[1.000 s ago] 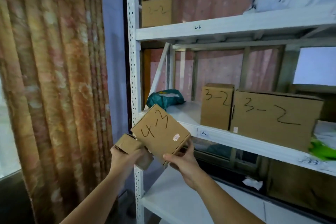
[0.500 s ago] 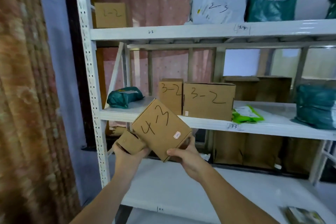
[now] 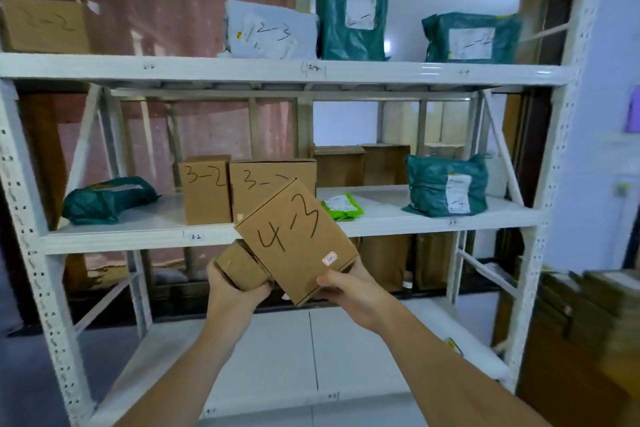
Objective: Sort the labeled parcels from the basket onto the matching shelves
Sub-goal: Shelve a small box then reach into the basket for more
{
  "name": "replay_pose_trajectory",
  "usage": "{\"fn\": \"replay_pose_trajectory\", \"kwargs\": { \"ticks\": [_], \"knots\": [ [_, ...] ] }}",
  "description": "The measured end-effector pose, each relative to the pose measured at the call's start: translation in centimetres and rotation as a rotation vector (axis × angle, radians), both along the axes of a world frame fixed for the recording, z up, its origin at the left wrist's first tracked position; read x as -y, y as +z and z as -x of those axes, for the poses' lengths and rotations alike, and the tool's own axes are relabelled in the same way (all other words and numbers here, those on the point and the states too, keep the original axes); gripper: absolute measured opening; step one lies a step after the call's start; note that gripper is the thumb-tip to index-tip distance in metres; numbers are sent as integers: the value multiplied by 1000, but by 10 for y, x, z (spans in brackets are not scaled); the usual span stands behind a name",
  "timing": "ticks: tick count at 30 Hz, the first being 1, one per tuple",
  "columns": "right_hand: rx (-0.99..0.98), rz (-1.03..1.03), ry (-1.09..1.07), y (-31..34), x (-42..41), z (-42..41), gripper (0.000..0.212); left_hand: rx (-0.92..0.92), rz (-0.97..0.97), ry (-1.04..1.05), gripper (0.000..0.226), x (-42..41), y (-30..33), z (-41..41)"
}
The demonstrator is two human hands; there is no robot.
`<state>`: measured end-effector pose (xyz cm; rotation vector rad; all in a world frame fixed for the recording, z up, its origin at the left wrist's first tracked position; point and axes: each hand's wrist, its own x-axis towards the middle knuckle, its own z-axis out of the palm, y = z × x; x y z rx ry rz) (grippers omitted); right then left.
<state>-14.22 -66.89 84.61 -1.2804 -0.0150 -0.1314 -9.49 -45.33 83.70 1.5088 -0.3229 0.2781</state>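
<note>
A cardboard box marked "4-3" [image 3: 294, 239] is tilted in front of the white shelf rack [image 3: 311, 74]. My right hand [image 3: 349, 291] grips its lower right corner from below. A smaller brown box [image 3: 242, 269] sits at its left, held in my left hand [image 3: 232, 291], whose fingers curl under it. Both boxes hover in front of the middle shelf [image 3: 138, 236] and above the bottom shelf [image 3: 277, 357].
The middle shelf carries two "3-2" boxes [image 3: 206, 189], a dark green bag [image 3: 107, 199], a bright green pouch [image 3: 341, 206] and a teal parcel [image 3: 446, 185]. On the top shelf stand a "2-3" mailer [image 3: 270, 29], teal parcels [image 3: 351, 0] and a box [image 3: 45, 24]. Stacked cardboard [image 3: 585, 322] is at the right.
My view has swung right along the rack, from the curtain and left post to the whole rack front. Both hands keep holding the same two boxes.
</note>
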Motion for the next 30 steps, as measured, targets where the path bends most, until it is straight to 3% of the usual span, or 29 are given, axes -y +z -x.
{"fn": "replay_pose_trajectory", "kwargs": {
  "ticks": [3, 8, 15, 25, 30],
  "knots": [
    [-13, 26, -64, -1, 45, 28, 99, 11, -28, -70, 98, 47, 3, 19],
    [-1, 71, -188, -2, 127, 79, 92, 25, -58, -168, 101, 131, 2, 52],
    [10, 135, -258, -8, 223, 131, 94, -3, -91, -173, 97, 225, -14, 80],
    [-169, 617, -324, -31, 295, 145, 90, -27, -194, -225, 103, 281, -37, 78],
    [-285, 733, -313, -63, 313, 122, 85, -14, -265, -253, 101, 300, -64, 55]
  ]
}}
